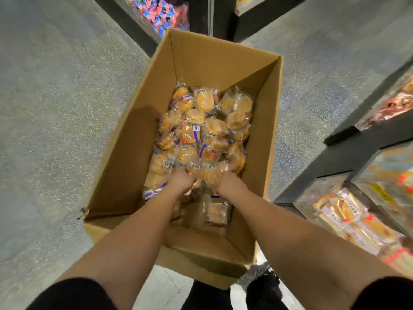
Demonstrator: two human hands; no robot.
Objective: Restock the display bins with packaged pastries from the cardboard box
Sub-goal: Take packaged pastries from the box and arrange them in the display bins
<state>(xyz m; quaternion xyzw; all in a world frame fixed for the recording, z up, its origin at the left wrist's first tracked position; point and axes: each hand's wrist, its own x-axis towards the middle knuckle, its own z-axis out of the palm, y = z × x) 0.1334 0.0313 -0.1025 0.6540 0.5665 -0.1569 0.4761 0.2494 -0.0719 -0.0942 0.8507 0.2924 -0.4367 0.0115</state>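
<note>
Nearest the camera, black sleeves ended at the upper arms and both bare forearms reached down into the open cardboard box standing on the grey speckled floor. The left hand and the right hand were sunk side by side in the heap of packaged pastries, the fingers curled down into the clear wrappers. Their tips were buried and the picture was soft there, so each hand seemed to be closing on a few packs, though a firm hold could not be told. One round bun pack lay between the two hands, touching both. Just behind the right wrist, a single flat pack lay on the bare box bottom. Beyond the fingertips the pile of golden pastries filled the far half of the box. To the right of the right hand, well apart, stood dark-framed display bins with other wrapped goods.
</note>
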